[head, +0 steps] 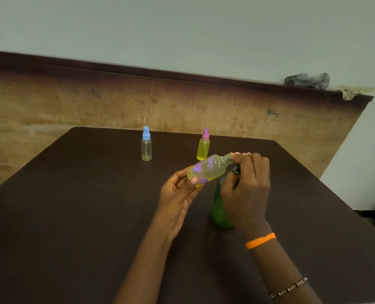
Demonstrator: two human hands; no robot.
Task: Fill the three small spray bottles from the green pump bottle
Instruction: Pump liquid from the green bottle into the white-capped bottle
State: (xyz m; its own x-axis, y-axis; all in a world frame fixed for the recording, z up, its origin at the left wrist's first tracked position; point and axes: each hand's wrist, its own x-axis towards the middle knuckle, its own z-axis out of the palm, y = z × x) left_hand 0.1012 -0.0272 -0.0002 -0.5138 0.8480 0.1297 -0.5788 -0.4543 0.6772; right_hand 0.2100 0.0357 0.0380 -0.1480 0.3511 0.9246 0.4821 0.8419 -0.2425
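My left hand (177,191) holds a small clear bottle with purple flowers (207,168), tilted with its open threaded neck pointing right. It holds some yellow liquid. My right hand (245,189) is closed over the pump head of the green pump bottle (219,211), which stands on the dark table (72,216); the fingertips touch the small bottle's neck. Farther back stand a clear spray bottle with a blue cap (146,144), with no liquid visible in it, and a spray bottle with a pink cap (203,147) full of yellow liquid.
A brown board (72,106) rises behind the table, with crumpled cloths (307,81) on its top edge at the right. The table's right edge runs diagonally near my right arm.
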